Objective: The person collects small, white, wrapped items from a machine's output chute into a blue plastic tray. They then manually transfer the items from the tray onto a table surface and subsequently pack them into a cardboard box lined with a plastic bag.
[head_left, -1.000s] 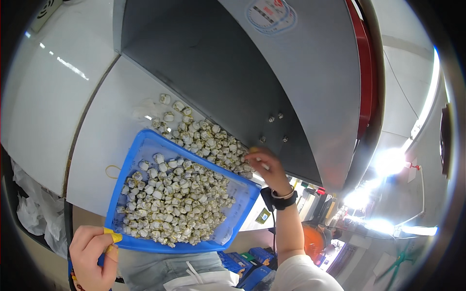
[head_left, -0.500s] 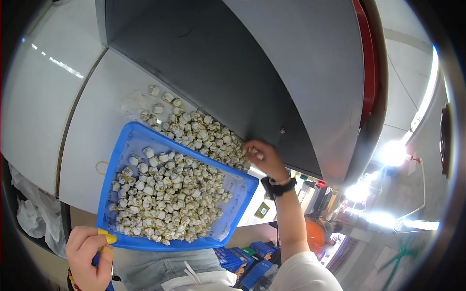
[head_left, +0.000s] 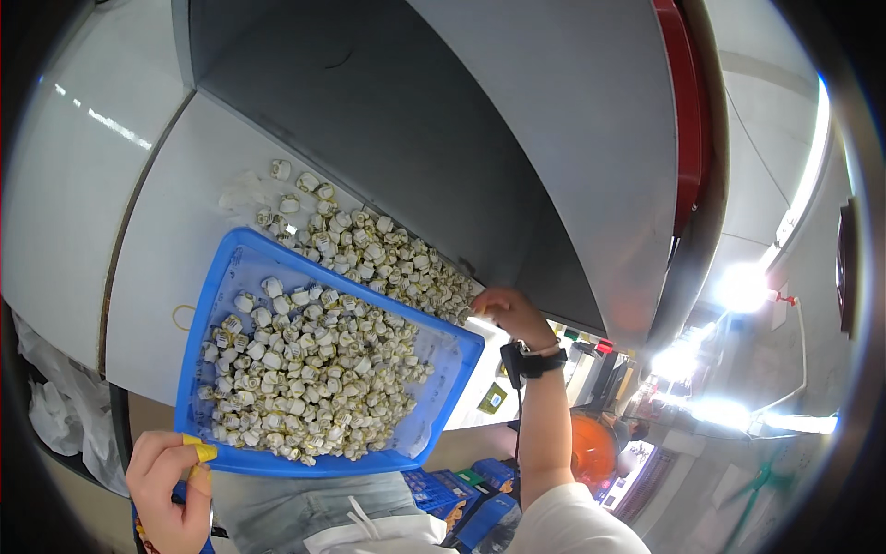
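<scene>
A blue plastic tray (head_left: pixel 469 369) sits tilted at the near edge of the white table, full of small white blocky parts (head_left: pixel 314 379) with yellowish edges. My left hand (head_left: pixel 168 485), its fingertips wrapped in yellow, is closed on the tray's near-left corner. Behind the tray's far rim lies a loose pile of the same parts (head_left: pixel 388 258). At the right end of this pile is my right hand (head_left: pixel 517 317), fingers curled together against the outermost parts. Whatever lies under its fingertips is hidden. A black watch (head_left: pixel 535 361) is on that wrist.
A large grey machine housing (head_left: pixel 369 102) with a dark recess rises behind the pile. Crumpled clear plastic (head_left: pixel 247 191) and a yellow rubber band (head_left: pixel 183 318) lie on the white table (head_left: pixel 148 277). A bin with plastic bags (head_left: pixel 69 415) stands at left. Blue boxes (head_left: pixel 480 508) are below right.
My right hand has moved slightly right and down along the pile's end, its fingers now turned toward the parts. The left hand keeps its hold on the tray corner. The view has shifted slightly.
</scene>
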### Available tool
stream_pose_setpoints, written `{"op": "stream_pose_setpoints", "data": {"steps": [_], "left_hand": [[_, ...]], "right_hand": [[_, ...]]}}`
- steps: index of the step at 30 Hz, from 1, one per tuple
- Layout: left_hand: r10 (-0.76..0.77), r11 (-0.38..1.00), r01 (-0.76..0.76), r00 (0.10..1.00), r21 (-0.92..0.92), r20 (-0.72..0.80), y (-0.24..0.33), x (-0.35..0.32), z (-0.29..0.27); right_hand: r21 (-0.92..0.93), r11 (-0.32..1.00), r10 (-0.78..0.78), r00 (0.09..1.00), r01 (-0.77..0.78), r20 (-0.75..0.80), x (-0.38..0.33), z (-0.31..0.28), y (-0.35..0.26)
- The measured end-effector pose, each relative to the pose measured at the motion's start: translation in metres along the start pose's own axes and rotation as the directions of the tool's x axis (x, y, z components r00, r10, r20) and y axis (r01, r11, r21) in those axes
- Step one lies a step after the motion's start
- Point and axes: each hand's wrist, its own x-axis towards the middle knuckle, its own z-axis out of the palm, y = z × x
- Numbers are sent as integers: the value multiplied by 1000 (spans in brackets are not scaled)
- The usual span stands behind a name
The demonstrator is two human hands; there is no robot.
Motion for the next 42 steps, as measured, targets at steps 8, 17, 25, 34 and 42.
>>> {"op": "stream_pose_setpoints", "data": {"steps": [8,17,25,34,42], "left_hand": [[-101,995,101,995,-4,-28,4,-16,7],[-338,941,324,921,-99,-192,5,-50,10],[-177,983,182,966,9,-187,-40,-25,37],[-125,987,119,991,-110,-45,-60,42,54],[-405,863,445,892,-240,201,-33,63,45]], "right_hand": [[-384,922,-347,550,50,-760,100,-98,41],[-250,964,-248,663,94,-707,108,-107,31],[147,948,-233,933,281,-274,25,-17,-28],[466,884,277,839,-32,-468,-141,146,22],[739,657,480,674,148,-562,-137,214,-11]]}}
